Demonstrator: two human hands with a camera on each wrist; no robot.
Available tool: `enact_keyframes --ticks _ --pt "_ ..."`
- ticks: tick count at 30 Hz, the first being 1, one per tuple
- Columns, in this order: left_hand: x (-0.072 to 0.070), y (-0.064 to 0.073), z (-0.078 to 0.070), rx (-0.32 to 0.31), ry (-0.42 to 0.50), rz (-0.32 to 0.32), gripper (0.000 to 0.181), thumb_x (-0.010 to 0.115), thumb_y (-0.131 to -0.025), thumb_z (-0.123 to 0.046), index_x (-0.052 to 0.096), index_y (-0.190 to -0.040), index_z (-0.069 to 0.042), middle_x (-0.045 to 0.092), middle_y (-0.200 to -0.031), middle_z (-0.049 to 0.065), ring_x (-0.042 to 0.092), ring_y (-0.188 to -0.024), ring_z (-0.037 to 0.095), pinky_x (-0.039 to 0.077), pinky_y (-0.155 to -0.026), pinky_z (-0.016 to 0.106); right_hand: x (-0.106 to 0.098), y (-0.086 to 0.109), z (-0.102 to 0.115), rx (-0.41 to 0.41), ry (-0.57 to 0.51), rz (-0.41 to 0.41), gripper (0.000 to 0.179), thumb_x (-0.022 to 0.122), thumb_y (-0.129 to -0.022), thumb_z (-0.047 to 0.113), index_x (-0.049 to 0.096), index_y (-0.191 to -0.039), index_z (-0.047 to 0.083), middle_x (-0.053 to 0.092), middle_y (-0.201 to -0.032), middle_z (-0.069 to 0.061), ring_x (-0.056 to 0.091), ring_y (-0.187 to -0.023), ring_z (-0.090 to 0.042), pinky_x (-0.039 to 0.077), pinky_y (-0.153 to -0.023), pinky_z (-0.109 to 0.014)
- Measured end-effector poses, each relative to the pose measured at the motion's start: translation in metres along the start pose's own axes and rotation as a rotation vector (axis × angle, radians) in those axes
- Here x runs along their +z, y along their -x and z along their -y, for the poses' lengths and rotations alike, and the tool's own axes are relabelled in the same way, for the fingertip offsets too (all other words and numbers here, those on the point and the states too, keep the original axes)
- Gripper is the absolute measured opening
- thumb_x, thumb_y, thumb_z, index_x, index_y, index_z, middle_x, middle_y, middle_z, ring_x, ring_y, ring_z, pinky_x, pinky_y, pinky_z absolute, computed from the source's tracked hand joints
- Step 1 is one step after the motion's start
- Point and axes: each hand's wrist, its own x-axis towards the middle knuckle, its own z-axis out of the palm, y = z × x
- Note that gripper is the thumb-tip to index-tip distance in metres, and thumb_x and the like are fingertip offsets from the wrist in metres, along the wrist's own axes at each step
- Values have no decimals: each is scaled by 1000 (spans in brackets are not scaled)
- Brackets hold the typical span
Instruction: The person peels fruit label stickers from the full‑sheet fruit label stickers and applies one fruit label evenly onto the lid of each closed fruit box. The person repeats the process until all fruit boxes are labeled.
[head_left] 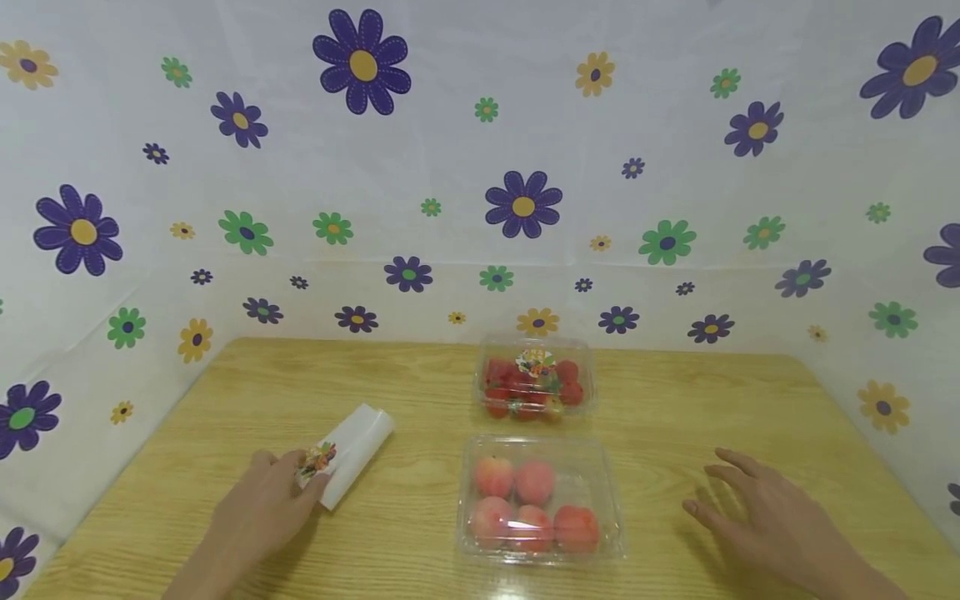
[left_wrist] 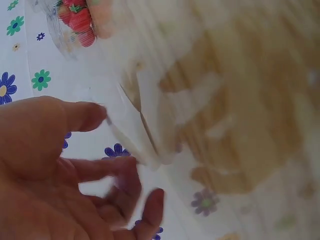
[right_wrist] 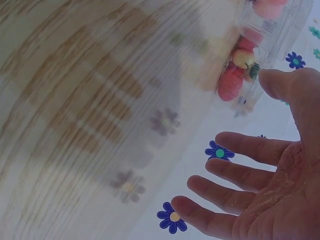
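Note:
My left hand [head_left: 258, 504] is at the left of the table, pinching a white roll of stickers [head_left: 363, 450] between thumb and fingers. A fruit-printed sticker [head_left: 321, 460] shows beside the fingertips. In the left wrist view the white backing [left_wrist: 157, 120] of the roll runs between thumb and fingers. My right hand [head_left: 772, 517] hovers over the table's right side, fingers spread and nothing held. Between the hands lies a clear plastic box of peaches [head_left: 534, 482], its lid shut. Behind it stands a clear box of strawberries [head_left: 528, 387] with a similar fruit sticker on its lid.
The wood-grain table [head_left: 405, 533] reflects light near its front. A white cloth with printed flowers [head_left: 450, 150] hangs behind it and along both sides. The two boxes stand close, one behind the other, near the middle.

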Motion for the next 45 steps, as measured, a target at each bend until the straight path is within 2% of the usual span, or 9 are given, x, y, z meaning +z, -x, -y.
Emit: enact_keyframes --ticks 4,8,12,17,24,30,33,40,45 --pt "-3 0 5 8 -51 22 66 55 -104 -43 47 -142 11 49 -124 41 61 -95 43 55 -61 47 -1 -1 1 0 -4 1 58 71 -91 55 72 -118 3 60 -138 -28 63 -113 -50 55 -80 -66" --pt "-4 0 6 18 -82 41 63 59 -102 -36 45 -139 14 51 -123 41 61 -98 49 57 -63 52 -2 -2 1 2 -2 12 58 70 -92 55 72 -118 3 60 -138 -29 63 -113 -50 54 -82 -67" --pt "-4 0 6 -2 -64 49 55 64 -96 -27 52 -134 11 54 -118 36 61 -92 39 54 -58 42 -2 -2 2 11 -4 17 58 69 -93 55 71 -119 3 59 -138 -30 62 -115 -52 53 -84 -68" --pt "-7 -1 8 7 -45 42 41 68 -95 -24 60 -122 6 61 -109 26 63 -85 28 55 -59 39 -4 -3 4 11 -20 16 58 68 -94 54 71 -119 2 60 -137 -30 63 -114 -51 54 -84 -67" --pt "-14 -3 13 14 109 31 28 68 -97 -24 61 -110 -1 73 -101 10 70 -88 22 59 -68 40 -8 -6 11 -13 -63 -20 56 68 -95 53 72 -121 4 62 -137 -26 63 -116 -50 54 -86 -65" --pt "-26 0 9 85 232 -99 26 64 -102 -27 61 -116 -7 73 -110 10 72 -98 26 61 -78 42 -14 -13 27 -67 -126 -70 50 69 -96 49 72 -121 6 66 -133 -21 65 -115 -48 55 -89 -64" --pt "-32 2 5 131 261 -191 26 63 -102 -26 61 -120 -8 74 -109 10 72 -97 24 61 -76 33 -17 -19 39 -113 -157 -118 46 71 -95 45 73 -121 6 69 -130 -17 67 -115 -44 56 -90 -61" --pt "-32 4 -5 321 285 -452 25 71 -97 -10 67 -121 -12 77 -101 4 65 -89 -7 56 -71 14 -22 -34 71 -250 -201 -211 30 75 -93 31 74 -116 12 74 -121 -7 72 -110 -33 59 -87 -54" --pt "-32 6 -14 467 315 -602 30 74 -89 3 71 -116 -11 77 -100 1 60 -91 -15 51 -75 4 -21 -46 94 -370 -216 -224 26 75 -94 28 74 -116 14 75 -116 -1 73 -106 -24 61 -87 -46"
